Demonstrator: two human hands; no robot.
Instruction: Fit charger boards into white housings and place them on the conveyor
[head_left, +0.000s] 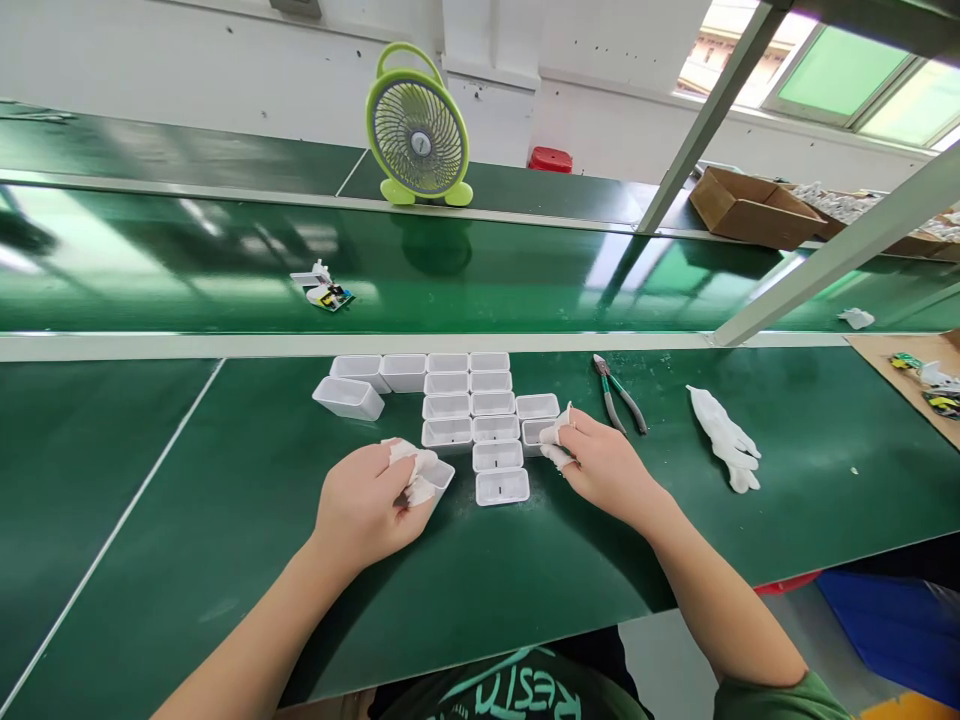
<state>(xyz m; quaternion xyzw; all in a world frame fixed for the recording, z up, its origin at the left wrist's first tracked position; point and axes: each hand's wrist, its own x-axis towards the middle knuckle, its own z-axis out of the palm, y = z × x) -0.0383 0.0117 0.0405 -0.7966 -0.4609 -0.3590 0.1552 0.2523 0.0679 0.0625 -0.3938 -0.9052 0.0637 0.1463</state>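
Note:
Several small white plastic boxes [502, 488] with open tops stand in rows on the green table. My left hand [367, 500] is closed around one white box [444, 483], held tilted left of the rows. White coverings wrap the fingertips of both hands. At the right side of the rows, my right hand [604, 465] has its fingers around the end of another white box [532, 434]. That box touches or nearly touches its neighbours. One more white box [349, 398] sits askew at the left end of the back row.
Diagonal cutters [619, 394] and a white glove [724, 438] lie on the right. Behind a pale rail, a small circuit assembly [326, 290] rests on the green belt. A green fan [420, 135] and a cardboard box [754, 208] stand farther back. A slanted metal post [832, 250] rises at right.

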